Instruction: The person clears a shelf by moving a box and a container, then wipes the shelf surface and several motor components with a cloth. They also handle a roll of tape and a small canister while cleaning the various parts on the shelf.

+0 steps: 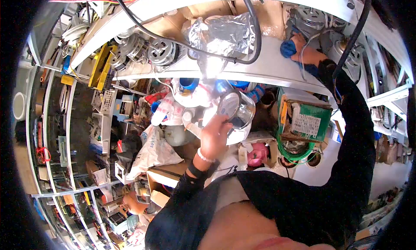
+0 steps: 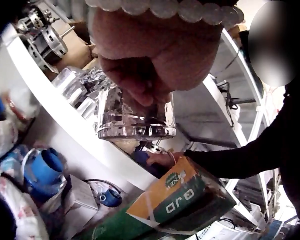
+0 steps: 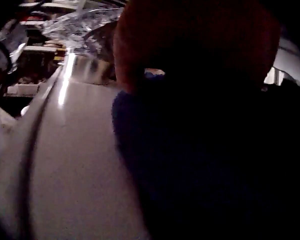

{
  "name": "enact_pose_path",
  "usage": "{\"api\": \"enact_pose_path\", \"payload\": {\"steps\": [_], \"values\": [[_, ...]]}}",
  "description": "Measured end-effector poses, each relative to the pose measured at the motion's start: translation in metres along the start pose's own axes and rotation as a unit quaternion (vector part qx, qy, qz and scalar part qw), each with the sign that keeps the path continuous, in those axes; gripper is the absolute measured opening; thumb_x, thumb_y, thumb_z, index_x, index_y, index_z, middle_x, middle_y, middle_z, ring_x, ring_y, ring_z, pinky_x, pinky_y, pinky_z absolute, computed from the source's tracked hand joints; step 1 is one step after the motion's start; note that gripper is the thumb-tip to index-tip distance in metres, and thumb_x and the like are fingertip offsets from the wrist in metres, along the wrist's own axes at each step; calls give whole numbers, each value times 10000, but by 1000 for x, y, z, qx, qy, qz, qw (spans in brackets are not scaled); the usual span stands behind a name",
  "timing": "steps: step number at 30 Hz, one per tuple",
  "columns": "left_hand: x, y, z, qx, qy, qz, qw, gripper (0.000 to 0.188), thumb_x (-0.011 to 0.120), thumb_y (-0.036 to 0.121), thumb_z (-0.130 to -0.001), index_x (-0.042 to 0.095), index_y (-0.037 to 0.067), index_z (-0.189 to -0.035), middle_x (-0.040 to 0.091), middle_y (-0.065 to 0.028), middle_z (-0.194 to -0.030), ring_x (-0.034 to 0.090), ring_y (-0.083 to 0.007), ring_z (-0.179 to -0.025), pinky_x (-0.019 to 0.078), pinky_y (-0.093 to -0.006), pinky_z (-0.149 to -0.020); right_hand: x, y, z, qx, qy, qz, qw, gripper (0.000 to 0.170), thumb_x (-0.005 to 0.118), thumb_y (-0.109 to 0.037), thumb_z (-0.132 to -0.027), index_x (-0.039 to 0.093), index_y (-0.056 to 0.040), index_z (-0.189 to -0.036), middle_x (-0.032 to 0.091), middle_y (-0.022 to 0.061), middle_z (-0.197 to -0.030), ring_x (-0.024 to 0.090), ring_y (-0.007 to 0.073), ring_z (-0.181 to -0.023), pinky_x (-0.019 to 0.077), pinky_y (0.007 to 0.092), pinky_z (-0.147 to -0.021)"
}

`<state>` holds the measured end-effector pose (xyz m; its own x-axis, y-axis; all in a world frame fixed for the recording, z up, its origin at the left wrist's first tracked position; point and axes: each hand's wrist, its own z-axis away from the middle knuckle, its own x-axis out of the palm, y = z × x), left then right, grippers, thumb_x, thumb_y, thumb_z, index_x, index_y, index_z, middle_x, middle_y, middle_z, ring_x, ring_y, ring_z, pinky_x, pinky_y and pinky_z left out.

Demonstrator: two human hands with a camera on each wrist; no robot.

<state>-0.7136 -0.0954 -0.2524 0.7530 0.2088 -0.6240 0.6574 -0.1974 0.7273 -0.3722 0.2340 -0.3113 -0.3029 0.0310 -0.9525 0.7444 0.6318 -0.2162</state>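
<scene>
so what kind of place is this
Probably a repair workshop or parts storeroom, though no sign confirms which. Bare electric motors sit on the white shelf, a green coil of cord or wire hangs by a box, and racks hold assorted parts.

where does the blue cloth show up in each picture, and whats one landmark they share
Head: blue cloth upper right, in the right hand.
Left wrist: blue cloth small, just below the middle.
Right wrist: blue cloth dark, below centre.
Landmark: white shelf.
</scene>
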Motion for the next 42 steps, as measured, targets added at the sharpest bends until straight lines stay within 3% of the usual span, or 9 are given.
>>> {"api": "enact_pose_path", "payload": {"steps": [9, 15, 17, 23, 29, 34, 38, 39, 42], "values": [[5, -6, 14, 5, 9, 17, 1000, 189, 644, 2, -807, 599, -20, -989, 594, -105, -845, 570, -170, -657, 472, -272, -599, -10, -5, -30, 90, -106, -85, 987, 767, 728, -160, -625, 395, 19, -1292, 507, 239, -1177, 479, 368, -1134, 372, 399, -987], [-3, -5, 13, -23, 8, 19, 1000, 245, 659, 31, -793, 601, -1, -1029, 621, -144, -885, 623, -255, -700, 495, -336, -641, -30, -71, 25, -130, -73, -106, 983, 548, 738, -238, -647, 519, 30, -1072, 497, 255, -1183, 481, 384, -1161, 389, 404, -998], [-1, -13, 11, -3, 12, 7, 1000, 210, 641, 8, -806, 601, -15, -1011, 600, -114, -845, 587, -192, -672, 476, -293, -607, -33, -77, 8, -103, -225, -152, 957, 552, 740, -153, -655, 485, -21, -1125, 332, 237, -1430, 330, 383, -1334, 298, 387, -1094], [7, -9, 14, -47, 5, 11, 999, 250, 670, 48, -797, 598, 3, -1032, 625, -131, -872, 623, -225, -686, 497, -318, -636, 35, -77, -82, -137, -44, -177, 974, 629, 720, -114, -629, 466, -13, -1196, 510, 211, -1184, 534, 352, -1093, 471, 401, -879], [18, 4, 14, -33, 0, 0, 999, 239, 656, 45, -812, 594, -7, -1036, 620, -131, -865, 610, -215, -676, 487, -317, -626, 13, -99, -40, -284, -158, -222, 919, 661, 720, -82, -594, 498, -83, -1217, 575, 150, -1139, 496, 333, -1180, 389, 392, -1015], [22, 21, -10, 3, 12, 19, 1000, 217, 660, 46, -807, 603, -5, -1011, 614, -148, -855, 611, -260, -686, 488, -335, -629, -50, -79, 42, -154, -300, -314, 887, 640, 708, -21, -554, 526, -33, -1168, 519, 134, -1287, 287, 338, -1377, 253, 424, -1121], [17, 36, -38, 70, 16, -17, 997, 215, 674, 80, -811, 612, 22, -1008, 610, -160, -858, 612, -294, -691, 487, -351, -614, -26, -24, 59, -31, -76, -239, 967, 585, 664, -137, -693, 457, -61, -1235, 440, 204, -1300, 386, 363, -1248, 322, 437, -1036], [16, 43, -47, 80, 27, -15, 996, 197, 667, 83, -817, 616, 22, -998, 613, -162, -853, 610, -305, -689, 484, -358, -608, -21, -16, 52, -154, 44, -120, 980, 488, 628, -254, -793, 457, -75, -1213, 513, 245, -1159, 515, 381, -1107, 409, 446, -946], [22, 58, -82, 142, 31, -35, 989, 190, 646, 92, -838, 613, 20, -1010, 619, -167, -865, 618, -318, -711, 488, -376, -628, 3, -23, 41, -106, -13, -157, 982, 489, 615, -269, -788, 463, -64, -1205, 533, 212, -1086, 574, 377, -942, 462, 435, -847]]}}
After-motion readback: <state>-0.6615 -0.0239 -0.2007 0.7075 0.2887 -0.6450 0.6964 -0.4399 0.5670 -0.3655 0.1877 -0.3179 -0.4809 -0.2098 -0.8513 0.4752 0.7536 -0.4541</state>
